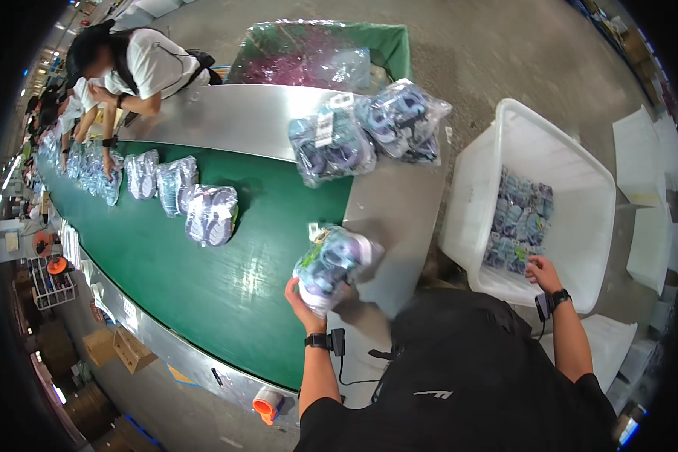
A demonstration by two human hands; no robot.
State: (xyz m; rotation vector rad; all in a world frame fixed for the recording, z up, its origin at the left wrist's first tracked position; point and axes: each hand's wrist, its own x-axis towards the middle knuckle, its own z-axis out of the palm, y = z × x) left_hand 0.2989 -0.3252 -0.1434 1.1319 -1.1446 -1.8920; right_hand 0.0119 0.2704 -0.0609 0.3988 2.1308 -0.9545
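Note:
My left hand (306, 309) is closed on a clear plastic bag of shoes (330, 264), blue and purple with a pale sole, lifted at the near right end of the green conveyor belt (226, 294). The bag's underside is partly hidden. My right hand (544, 273) hangs over the near side of a white plastic bin (587, 233), its fingers loosely bent and apart, nothing in them. Several bagged pairs (516, 218) lie in rows inside that bin. Two heaped bags of shoes (331, 147) rest on the metal ledge at the belt's end.
Several bagged shoes (211, 215) lie along the belt toward the far left. A person in a white top (154, 64) leans over the belt there, hands on bags. Behind the ledge stands a green bin (392, 49) lined with plastic. An orange-and-white tape roll (266, 404) sits by the near edge.

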